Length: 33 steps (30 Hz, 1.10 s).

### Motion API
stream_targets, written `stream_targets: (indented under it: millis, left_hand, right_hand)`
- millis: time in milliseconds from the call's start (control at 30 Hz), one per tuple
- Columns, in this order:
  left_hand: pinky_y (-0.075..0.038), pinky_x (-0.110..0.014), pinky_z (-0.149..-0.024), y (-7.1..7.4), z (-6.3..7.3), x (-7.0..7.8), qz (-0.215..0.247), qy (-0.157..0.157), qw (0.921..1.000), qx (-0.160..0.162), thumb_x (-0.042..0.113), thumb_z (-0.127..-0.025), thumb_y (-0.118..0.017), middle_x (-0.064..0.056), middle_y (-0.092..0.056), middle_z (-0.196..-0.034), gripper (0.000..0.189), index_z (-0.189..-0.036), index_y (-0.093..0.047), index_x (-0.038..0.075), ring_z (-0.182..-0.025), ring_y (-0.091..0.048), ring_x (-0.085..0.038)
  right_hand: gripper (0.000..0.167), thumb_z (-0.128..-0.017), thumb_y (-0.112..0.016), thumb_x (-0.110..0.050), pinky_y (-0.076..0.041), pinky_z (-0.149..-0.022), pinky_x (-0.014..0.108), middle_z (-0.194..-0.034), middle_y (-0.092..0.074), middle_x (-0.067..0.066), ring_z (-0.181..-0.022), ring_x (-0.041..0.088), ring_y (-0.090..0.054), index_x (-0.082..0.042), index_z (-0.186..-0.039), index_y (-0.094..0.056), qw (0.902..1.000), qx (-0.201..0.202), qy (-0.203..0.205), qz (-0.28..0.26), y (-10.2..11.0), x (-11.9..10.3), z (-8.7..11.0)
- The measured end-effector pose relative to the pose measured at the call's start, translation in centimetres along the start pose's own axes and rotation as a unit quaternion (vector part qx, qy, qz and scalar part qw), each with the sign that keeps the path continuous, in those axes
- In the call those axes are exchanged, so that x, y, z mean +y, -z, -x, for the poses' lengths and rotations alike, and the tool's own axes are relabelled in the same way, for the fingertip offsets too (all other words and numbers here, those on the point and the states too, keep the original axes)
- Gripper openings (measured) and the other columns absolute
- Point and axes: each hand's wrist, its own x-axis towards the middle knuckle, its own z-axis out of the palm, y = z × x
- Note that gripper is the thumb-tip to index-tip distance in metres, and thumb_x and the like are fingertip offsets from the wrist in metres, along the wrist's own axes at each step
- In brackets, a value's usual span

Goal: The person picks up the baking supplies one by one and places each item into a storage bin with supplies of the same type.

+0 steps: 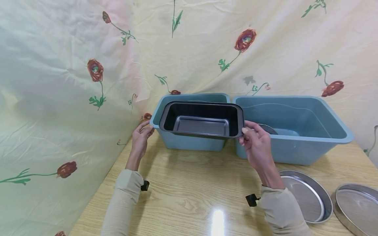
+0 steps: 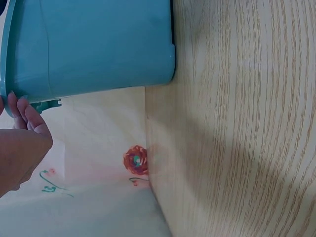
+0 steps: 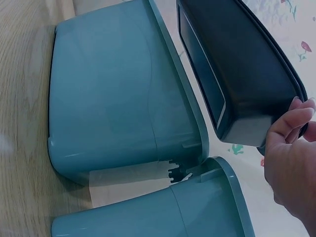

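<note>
A black rectangular loaf pan (image 1: 202, 126) is held over the left blue bin (image 1: 192, 145), its inside facing me. My right hand (image 1: 258, 146) pinches the pan's right end at the rim, thumb on top and fingers curled beneath. In the right wrist view the loaf pan (image 3: 242, 64) hangs above the bin's rim, tilted. My left hand (image 1: 140, 139) grips the left corner of the left bin's rim. Up close in the left wrist view, the fingers (image 2: 33, 116) bend around that bin's edge. The pan hides much of the bin's inside.
A second, wider blue bin (image 1: 295, 150) stands to the right, with a round dark metal piece (image 1: 268, 128) inside. Two round metal pans lie front right, one pan (image 1: 304, 193) beside my right sleeve, another pan (image 1: 358, 206) farther right. A flowered cloth (image 1: 192, 59) hangs behind the wooden table (image 1: 183, 196).
</note>
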Motion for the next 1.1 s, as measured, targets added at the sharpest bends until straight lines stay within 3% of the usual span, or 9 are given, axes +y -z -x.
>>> stream_targets:
  millis: [367,833,1100]
  left_hand:
    - [-0.053,-0.021,-0.082,-0.1,0.1,0.1,-0.002,0.004,1.0,0.007,-0.001,-0.102,-0.061,0.003,-0.071,-0.084,0.037,-0.137,-0.054,-0.011,-0.082,-0.064,-0.01]
    - [-0.052,-0.02,-0.083,-0.1,0.0,-0.1,-0.003,0.003,1.0,0.006,-0.002,-0.102,-0.06,0.006,-0.071,-0.081,0.039,-0.138,-0.05,-0.013,-0.081,-0.065,-0.007]
    - [-0.053,-0.021,-0.083,0.0,-0.1,-0.2,-0.005,0.005,0.9999,0.013,-0.001,-0.102,-0.06,0.004,-0.071,-0.083,0.038,-0.138,-0.052,-0.012,-0.081,-0.066,-0.008]
  right_hand:
    - [0.015,-0.106,-0.05,0.004,-0.049,-0.059,0.019,-0.087,-0.068,0.011,-0.064,0.013,-0.058,0.006,-0.119,-0.058,0.9999,0.0,-0.01,0.005,-0.2,0.2,-0.5]
    - [0.015,-0.107,-0.051,0.0,-0.049,-0.06,0.019,-0.082,-0.069,0.008,-0.064,0.012,-0.058,0.005,-0.121,-0.054,0.9996,0.0,-0.014,0.023,0.0,0.8,-1.7]
    - [0.014,-0.105,-0.047,0.006,-0.047,-0.058,0.019,-0.076,-0.068,0.005,-0.061,0.011,-0.057,0.004,-0.117,-0.054,0.9996,0.018,-0.018,0.015,-0.2,1.2,-2.5]
